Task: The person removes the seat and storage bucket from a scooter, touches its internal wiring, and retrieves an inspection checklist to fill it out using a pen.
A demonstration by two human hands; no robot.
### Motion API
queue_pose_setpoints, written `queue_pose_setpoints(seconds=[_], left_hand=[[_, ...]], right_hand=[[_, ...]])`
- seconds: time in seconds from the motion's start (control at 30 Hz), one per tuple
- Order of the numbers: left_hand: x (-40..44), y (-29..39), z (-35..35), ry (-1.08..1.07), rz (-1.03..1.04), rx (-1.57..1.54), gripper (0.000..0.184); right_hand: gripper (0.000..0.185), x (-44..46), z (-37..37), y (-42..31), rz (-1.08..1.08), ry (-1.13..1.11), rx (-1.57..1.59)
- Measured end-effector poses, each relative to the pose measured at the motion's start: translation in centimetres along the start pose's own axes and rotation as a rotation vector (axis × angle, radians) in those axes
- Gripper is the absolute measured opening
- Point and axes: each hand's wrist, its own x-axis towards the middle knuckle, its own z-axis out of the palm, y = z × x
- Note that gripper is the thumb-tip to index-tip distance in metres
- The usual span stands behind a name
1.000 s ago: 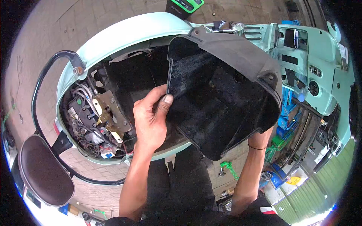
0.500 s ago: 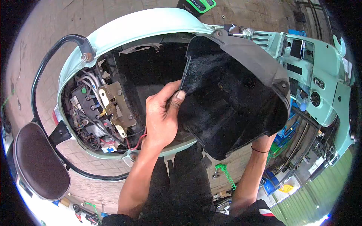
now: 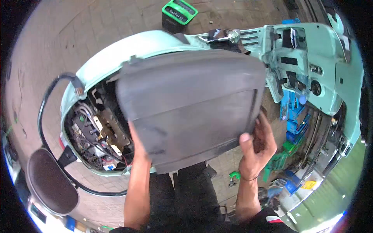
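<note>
A dark grey plastic storage bin point(image 3: 190, 105), slightly blurred, is held over the body of a mint-green scooter point(image 3: 143, 44), its outer face turned up. My left hand point(image 3: 139, 145) grips the bin's left edge, with most of the fingers hidden behind it. At the lower right corner my right hand point(image 3: 258, 149) is closed on the edge, thumb in front. Left of the bin, the open body shows a battery point(image 3: 86, 130), wiring and a metal bracket point(image 3: 110, 128). The bin hides the rest of that opening.
A black grab rail point(image 3: 40, 116) with a brown padded backrest point(image 3: 52, 180) curves round the scooter's rear. Beyond the body, a green-and-black container point(image 3: 178, 15) stands on the paved floor. Blue tool trays point(image 3: 295, 124) lie at the right, below the scooter's front panel point(image 3: 326, 77).
The bin has been turned over, from its hollow black inside to its outer face, and sits further left in view. My right hand has come out from underneath to its right edge.
</note>
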Motion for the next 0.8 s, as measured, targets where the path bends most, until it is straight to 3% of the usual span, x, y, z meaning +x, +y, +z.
queue_pose_setpoints(seconds=[0.07,0.2,0.33,0.67,0.73,0.8], left_hand=[[-1.3,0.5,-2.1,0.05,-0.031,0.044,0.038],[-2.4,2.0,-5.9,0.164,-0.073,0.151,0.035],[-2.0,4.5,-8.1,0.25,-0.037,0.278,0.033],[-2.8,10.2,-8.9,0.434,0.164,0.521,0.027],[-2.6,11.3,-8.5,0.469,0.247,0.621,0.026],[-2.0,11.9,-6.7,0.444,0.349,0.764,0.025]], right_hand=[[0.059,-1.3,-0.1,-1.0,-0.006,0.004,0.076],[0.054,-3.3,0.1,-1.9,-0.283,-0.092,0.249],[0.046,-4.0,0.6,-2.9,-0.303,-0.2,0.379],[0.034,-4.9,0.8,0.0,-0.091,-0.182,0.5],[0.034,-5.3,0.9,1.1,0.153,-0.241,0.378],[0.029,-6.1,1.0,3.7,0.215,-0.365,0.271]])
